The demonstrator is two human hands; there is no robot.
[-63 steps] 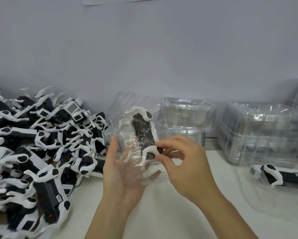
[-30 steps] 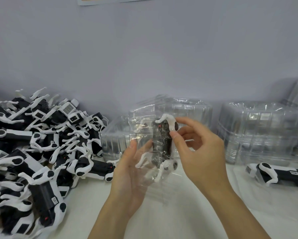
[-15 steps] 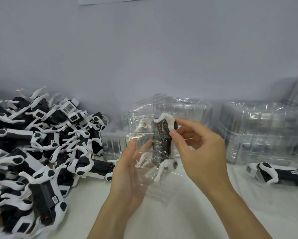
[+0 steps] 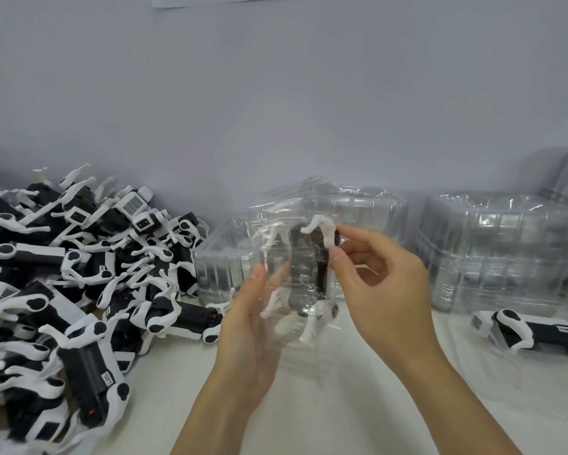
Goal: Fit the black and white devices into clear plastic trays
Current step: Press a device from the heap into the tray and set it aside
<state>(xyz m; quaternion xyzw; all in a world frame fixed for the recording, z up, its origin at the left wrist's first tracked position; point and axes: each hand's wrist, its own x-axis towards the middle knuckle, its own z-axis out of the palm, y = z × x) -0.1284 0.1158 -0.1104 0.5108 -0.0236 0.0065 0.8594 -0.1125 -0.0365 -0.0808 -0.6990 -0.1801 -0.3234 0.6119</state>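
Note:
A clear plastic tray [image 4: 269, 244] is held upright in front of me, above the table. My left hand [image 4: 250, 326] supports it from behind and below, fingers straight against the plastic. A black and white device [image 4: 304, 270] stands upright inside the tray. My right hand [image 4: 374, 284] pinches the device's upper white leg between thumb and forefinger at the tray's right side. Part of the device is blurred behind the plastic.
A large heap of black and white devices [image 4: 79, 290] fills the left of the white table [image 4: 358, 405]. Stacks of clear trays [image 4: 502, 247] stand along the grey wall at centre and right. One device in a tray [image 4: 535, 330] lies at the right edge.
The tray with the device has been lifted and turned more upright. My right hand has shifted from the lower white leg to the upper one.

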